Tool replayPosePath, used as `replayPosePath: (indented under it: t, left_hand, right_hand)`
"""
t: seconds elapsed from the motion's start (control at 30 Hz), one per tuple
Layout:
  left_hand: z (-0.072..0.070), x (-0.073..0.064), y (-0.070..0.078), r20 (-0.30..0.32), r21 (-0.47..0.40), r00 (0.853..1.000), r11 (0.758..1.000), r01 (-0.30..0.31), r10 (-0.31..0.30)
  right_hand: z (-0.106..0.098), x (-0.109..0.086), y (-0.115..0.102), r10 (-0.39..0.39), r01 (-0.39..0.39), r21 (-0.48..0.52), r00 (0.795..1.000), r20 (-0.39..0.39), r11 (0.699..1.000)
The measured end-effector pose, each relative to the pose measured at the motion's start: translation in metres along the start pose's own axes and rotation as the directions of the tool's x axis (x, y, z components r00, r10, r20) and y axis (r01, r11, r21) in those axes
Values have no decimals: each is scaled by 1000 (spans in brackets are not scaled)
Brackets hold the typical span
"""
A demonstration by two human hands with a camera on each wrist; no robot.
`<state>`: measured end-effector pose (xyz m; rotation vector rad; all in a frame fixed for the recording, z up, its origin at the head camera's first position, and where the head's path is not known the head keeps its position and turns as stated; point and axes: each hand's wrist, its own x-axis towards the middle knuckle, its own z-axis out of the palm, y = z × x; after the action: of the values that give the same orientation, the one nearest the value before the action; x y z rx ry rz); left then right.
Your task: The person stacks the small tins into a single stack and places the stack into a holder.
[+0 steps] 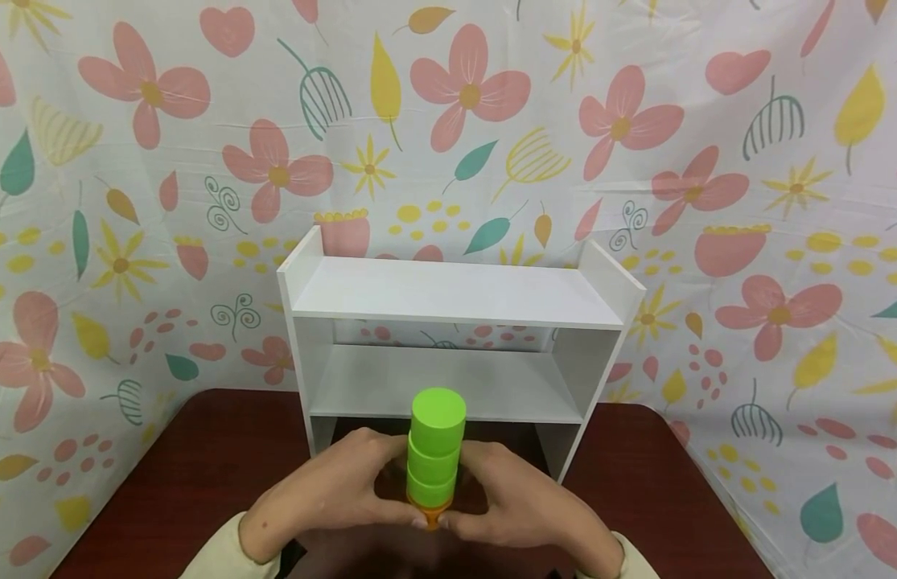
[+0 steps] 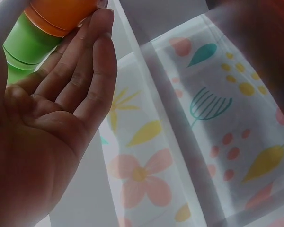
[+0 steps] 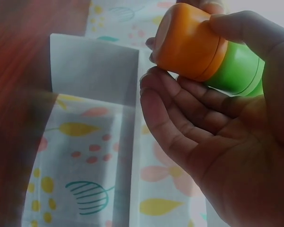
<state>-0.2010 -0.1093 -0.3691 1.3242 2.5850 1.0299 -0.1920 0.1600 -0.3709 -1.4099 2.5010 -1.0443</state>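
Between both hands, in front of the shelf, stands an upright green stepped cylinder (image 1: 437, 426) with an orange rounded base (image 1: 430, 513). It looks like several round sections stacked together. My left hand (image 1: 339, 486) grips it from the left and my right hand (image 1: 524, 494) from the right, both thumbs low near the orange part. In the left wrist view the left palm (image 2: 47, 137) faces the camera, its fingers along the orange section (image 2: 61, 16). The right wrist view shows the right thumb and curled fingers around the orange section (image 3: 189, 42).
A white two-tier shelf unit (image 1: 455, 293) with raised side panels stands just beyond the hands on a dark red-brown table (image 1: 202, 466). Behind it hangs a white cloth (image 1: 535, 121) printed with flowers and leaves.
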Motion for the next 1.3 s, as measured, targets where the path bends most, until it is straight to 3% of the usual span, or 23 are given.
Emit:
replayPosePath:
  t: [0.2,0.47,0.8,1.3]
  left_hand:
    - [-6,2,5,10,-35,1000,999,3,-3]
    - [-12,6,13,11,-25,1000,1000,-1,2]
    - [-22,10,18,-32,19,997,997,-69,70]
    - [-34,17,23,-21,28,999,999,-42,42]
  right_hand:
    - [-3,0,-4,-35,32,-64,999,-35,997]
    - [-9,0,-8,-16,13,-51,998,-52,999]
    - [-21,3,-16,-12,11,-27,999,-48,1000]
    - [-34,11,-21,-44,42,-41,998,-53,998]
